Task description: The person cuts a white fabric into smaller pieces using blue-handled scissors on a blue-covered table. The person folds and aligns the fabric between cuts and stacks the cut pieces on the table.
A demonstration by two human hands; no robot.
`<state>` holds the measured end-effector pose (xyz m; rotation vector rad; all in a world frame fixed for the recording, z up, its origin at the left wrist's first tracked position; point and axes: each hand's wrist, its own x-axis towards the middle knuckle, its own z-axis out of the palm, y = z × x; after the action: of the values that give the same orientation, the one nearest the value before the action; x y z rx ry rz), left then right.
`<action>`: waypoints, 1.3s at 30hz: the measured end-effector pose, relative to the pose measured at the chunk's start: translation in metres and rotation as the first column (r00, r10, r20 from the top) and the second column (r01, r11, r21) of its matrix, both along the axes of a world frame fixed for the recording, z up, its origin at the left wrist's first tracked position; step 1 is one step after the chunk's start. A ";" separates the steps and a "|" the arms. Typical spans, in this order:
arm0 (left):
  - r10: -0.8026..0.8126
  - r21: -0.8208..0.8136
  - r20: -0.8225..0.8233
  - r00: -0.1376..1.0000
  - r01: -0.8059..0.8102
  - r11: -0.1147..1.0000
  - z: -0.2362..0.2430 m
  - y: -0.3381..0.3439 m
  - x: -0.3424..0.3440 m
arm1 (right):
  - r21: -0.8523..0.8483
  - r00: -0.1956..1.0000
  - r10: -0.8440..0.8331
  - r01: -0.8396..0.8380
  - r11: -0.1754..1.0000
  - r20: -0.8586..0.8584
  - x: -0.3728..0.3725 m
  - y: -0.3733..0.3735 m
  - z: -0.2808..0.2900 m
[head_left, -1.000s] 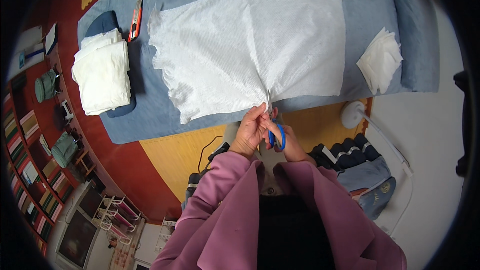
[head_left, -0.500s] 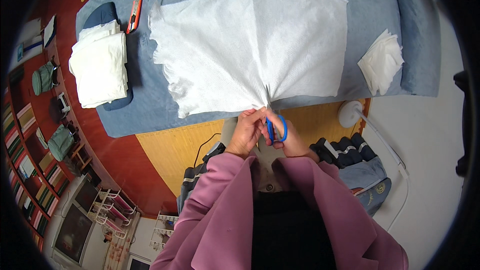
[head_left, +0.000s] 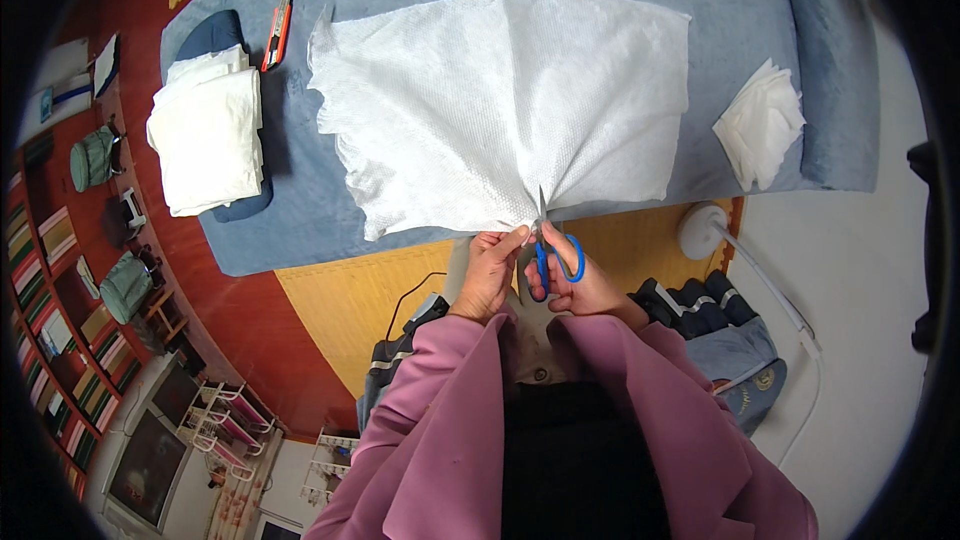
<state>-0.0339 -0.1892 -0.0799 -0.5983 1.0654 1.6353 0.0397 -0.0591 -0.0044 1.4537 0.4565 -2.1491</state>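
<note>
A white textured cloth (head_left: 430,100) lies spread over the blue-grey covered bed, gathered into folds at its near edge. My left hand (head_left: 490,270) pinches that near edge between thumb and fingers. In my right hand (head_left: 578,285) are scissors (head_left: 571,258) with blue handles, their blades pointing away from me at the gathered edge. The blades look nearly closed, and whether cloth lies between them I cannot make out. Both hands are close together, just off the near side of the bed.
A stack of folded white cloths (head_left: 208,135) rests on a dark blue cushion (head_left: 212,32) at the left. Beside it lies a red and black utility knife (head_left: 277,28). Smaller folded white cloths (head_left: 760,125) lie at the right. A white lamp (head_left: 703,230) stands near the wall.
My hands have moved slightly apart, the right with the scissors going a little to the right and nearer me. The cloth's near edge has been drawn toward me, deepening its folds.
</note>
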 end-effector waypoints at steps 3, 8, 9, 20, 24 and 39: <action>-0.084 0.080 0.063 0.994 0.078 0.994 0.003 -0.004 -0.003 | -0.047 0.998 0.058 -0.058 0.997 0.002 0.000 0.006 0.000; -0.179 0.221 0.092 0.980 0.155 0.963 0.003 -0.016 -0.008 | -0.039 0.995 0.043 -0.047 0.998 -0.094 -0.004 0.009 -0.009; -0.171 0.210 0.078 0.982 0.151 0.966 0.002 -0.018 -0.007 | -0.049 0.995 0.043 -0.048 0.998 -0.091 -0.004 0.008 -0.011; -0.130 0.099 -0.124 0.984 0.143 0.985 -0.001 -0.026 0.015 | 0.112 0.995 0.049 -0.040 0.993 -0.081 -0.001 0.007 -0.010; -0.183 0.067 -0.131 0.974 0.193 0.979 0.000 -0.031 0.018 | 0.041 0.998 -0.010 0.013 0.999 -0.059 -0.003 0.011 -0.009; -0.038 0.052 -0.066 0.997 0.042 0.998 -0.011 -0.036 0.022 | -0.020 0.969 0.248 -0.247 0.969 0.026 0.012 0.015 0.017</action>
<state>-0.0115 -0.2255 -0.0908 -0.4886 1.0703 1.6524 0.0518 -0.0437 0.0127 1.3395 0.5762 -1.9284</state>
